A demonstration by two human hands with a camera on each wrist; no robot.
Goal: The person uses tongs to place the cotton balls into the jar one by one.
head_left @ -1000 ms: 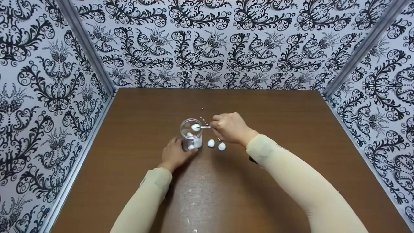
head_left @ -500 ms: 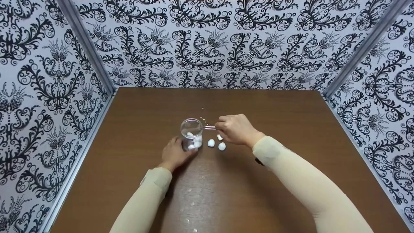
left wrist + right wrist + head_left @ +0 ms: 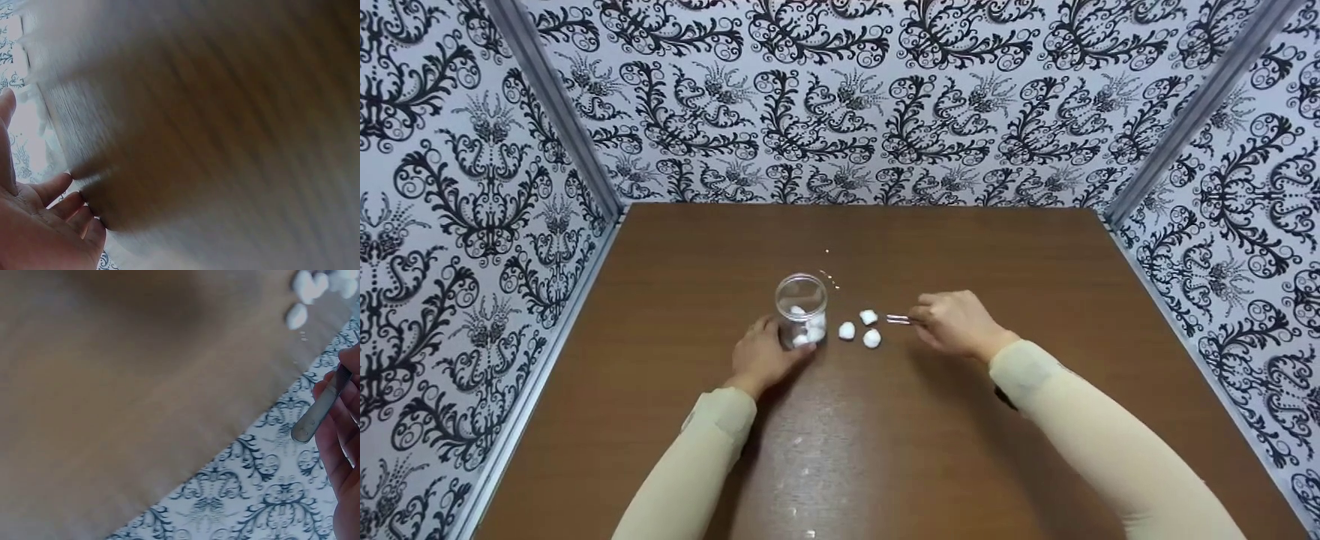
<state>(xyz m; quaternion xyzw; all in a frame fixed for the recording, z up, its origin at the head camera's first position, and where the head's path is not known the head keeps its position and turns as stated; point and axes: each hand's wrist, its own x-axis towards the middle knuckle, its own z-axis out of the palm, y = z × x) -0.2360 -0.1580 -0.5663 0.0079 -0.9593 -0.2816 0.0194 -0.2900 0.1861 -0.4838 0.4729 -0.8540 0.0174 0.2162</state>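
Observation:
My left hand (image 3: 763, 352) holds the lower side of a clear jar (image 3: 801, 296), its thumb on the near side. Several white cotton balls lie inside the jar, which stands upright with its mouth uncovered. In the left wrist view my left fingers (image 3: 70, 205) curve round toward the jar, which is pale and blurred. My right hand (image 3: 956, 322) pinches metal tweezers (image 3: 318, 412). Their tips point left, apart from one cotton ball (image 3: 868, 317) and with nothing between them. Two other cotton balls (image 3: 847, 331) (image 3: 871, 339) rest on the table beside it.
Small white specks (image 3: 829, 277) lie on the brown table (image 3: 697, 247) behind the jar. Patterned walls (image 3: 840, 105) rise at the back and both sides of the tabletop.
The cotton ball in the tweezers went into the jar and was let go. My right hand then drew back rightward and toward me with the tweezers. The left hand stays at the jar.

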